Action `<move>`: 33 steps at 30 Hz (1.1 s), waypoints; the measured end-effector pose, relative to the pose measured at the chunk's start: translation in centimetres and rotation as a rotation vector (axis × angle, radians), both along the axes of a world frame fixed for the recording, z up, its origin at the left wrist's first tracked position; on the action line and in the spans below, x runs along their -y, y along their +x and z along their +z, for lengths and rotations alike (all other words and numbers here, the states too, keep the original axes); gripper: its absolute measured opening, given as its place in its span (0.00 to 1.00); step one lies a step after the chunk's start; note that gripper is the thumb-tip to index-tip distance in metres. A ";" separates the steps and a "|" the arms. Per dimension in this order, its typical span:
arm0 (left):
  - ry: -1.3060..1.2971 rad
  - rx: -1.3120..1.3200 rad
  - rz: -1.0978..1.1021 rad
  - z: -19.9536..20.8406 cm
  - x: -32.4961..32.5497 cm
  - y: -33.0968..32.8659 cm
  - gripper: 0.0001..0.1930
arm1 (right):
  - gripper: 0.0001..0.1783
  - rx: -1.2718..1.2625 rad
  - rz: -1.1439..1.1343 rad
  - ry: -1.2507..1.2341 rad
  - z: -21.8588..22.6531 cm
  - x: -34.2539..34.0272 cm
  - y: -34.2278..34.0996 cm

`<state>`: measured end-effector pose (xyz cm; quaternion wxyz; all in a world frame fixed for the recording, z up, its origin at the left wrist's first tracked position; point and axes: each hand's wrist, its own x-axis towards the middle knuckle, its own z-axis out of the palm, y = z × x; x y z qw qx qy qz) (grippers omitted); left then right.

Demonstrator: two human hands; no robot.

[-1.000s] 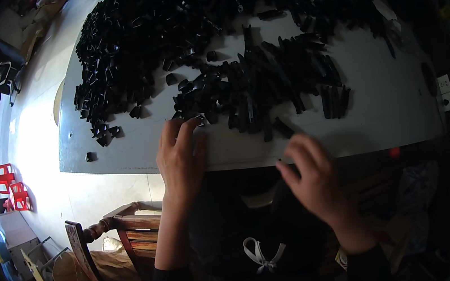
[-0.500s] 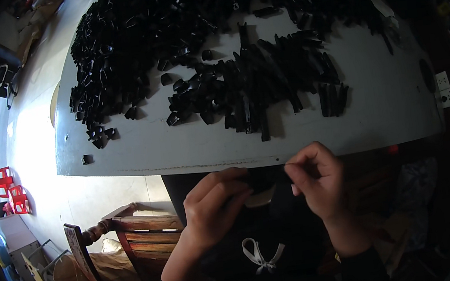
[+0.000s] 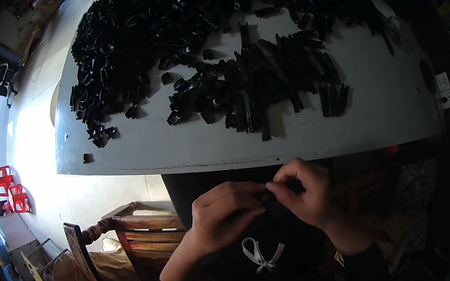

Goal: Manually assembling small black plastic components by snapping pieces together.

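Note:
Below the table's near edge, my left hand [image 3: 226, 211] and my right hand [image 3: 307, 191] meet in front of my dark clothing. Both are closed, with thumbs and fingertips pinched and nearly touching. A small dark piece [image 3: 267, 196] seems to lie between the fingertips, but its shape is lost against the black cloth. On the table beyond my hands, a heap of small black curved pieces [image 3: 196, 94] adjoins a pile of long black strips [image 3: 275, 71]. A few strips [image 3: 334, 99] lie side by side to the right.
The white table [image 3: 181, 152] carries a much larger mass of black pieces [image 3: 117, 58] at the far left and along the back. To my left stands a wooden chair [image 3: 148, 223]. Red stools [image 3: 3, 181] are on the floor further left. A wall socket [image 3: 444, 90] shows at right.
My hands have come together from a wider gap. The right one moved left and slightly down, the left one a little right. The pieces on the table have not moved.

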<state>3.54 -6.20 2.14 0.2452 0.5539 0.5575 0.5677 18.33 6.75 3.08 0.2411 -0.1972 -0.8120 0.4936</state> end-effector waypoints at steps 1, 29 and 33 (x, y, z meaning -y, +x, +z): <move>0.014 0.133 -0.078 -0.2 0.1 0.1 0.13 | 0.11 0.001 -0.001 0.002 0.1 0.4 -0.1; -0.355 -0.715 0.663 -2.6 -5.2 -4.7 0.07 | 0.13 0.627 -0.369 0.629 -2.8 -8.7 -2.3; -0.163 -0.227 0.511 -2.4 -3.0 -4.1 0.09 | 0.09 0.829 -0.337 0.345 -1.2 -7.2 -0.2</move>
